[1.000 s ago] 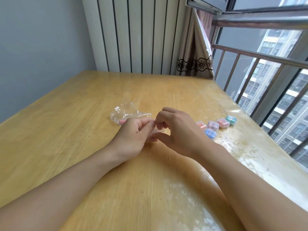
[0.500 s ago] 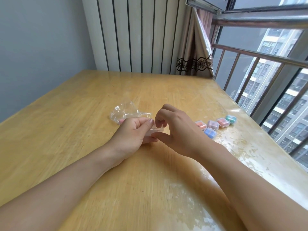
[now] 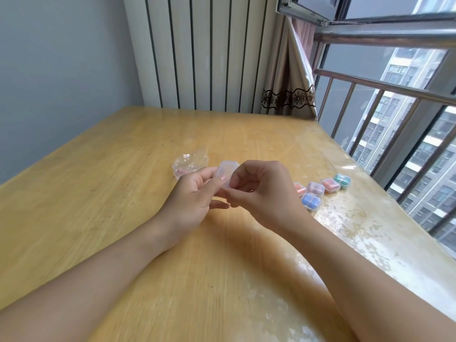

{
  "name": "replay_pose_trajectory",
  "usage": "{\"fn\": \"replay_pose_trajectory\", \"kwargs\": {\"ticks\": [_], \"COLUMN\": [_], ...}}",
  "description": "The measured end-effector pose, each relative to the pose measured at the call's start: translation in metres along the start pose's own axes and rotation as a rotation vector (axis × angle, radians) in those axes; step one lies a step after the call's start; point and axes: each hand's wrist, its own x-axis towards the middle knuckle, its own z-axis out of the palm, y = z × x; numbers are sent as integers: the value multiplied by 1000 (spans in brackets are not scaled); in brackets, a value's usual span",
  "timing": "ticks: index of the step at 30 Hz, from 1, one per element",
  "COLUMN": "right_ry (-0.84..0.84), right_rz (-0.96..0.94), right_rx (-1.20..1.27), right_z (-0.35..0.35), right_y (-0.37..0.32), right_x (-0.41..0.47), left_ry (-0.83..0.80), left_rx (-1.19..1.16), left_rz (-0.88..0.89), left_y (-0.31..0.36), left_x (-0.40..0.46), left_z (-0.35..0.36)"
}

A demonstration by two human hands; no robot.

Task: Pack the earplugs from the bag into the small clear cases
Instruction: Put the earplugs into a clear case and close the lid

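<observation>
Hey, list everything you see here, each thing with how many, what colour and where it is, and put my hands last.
clear case: one, see-through, held up between both hands above the table.
plastic bag: one, clear and crumpled, something pink inside, on the table behind the left hand.
filled cases: five, on the table right of the hands; blue, orange, lilac, red-orange, green.
table: one, light wood, glossy.
curtain: one, beige with dark lace band, far corner.
window railing: metal bars, right side.
left hand: pinches the clear case.
right hand: pinches the clear case.
</observation>
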Motion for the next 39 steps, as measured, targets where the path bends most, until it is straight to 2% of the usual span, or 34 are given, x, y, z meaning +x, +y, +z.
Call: {"fn": "replay_pose_trajectory", "kwargs": {"ticks": [4,8,13,21,26,31,39], "right_ry": [-64,25,-33,-45,-89,-74,-165], "right_rz": [-71,-246,-381,-394,-356,-373,-358], "right_rx": [-92,-335,-462,-472,-510,-651,-724], "right_z": [-7,-19,-20,-18,-17,-13,-11], "right_y": [-2,1,3,4,2,-3,-5], "right_x": [1,5,5,5,4,2,6], "left_ry": [-20,2,-68,-94,-97,-51,7], "left_rx": [-5,-22,13,135,130,155,155], "left_rz": [-22,-69,-137,-82,-85,-57,-45], "left_y": [1,1,0,0,-2,-4,-8], "left_x": [1,2,0,0,0,0,1], "left_z": [-3,0,0,-2,-1,2,7]}}
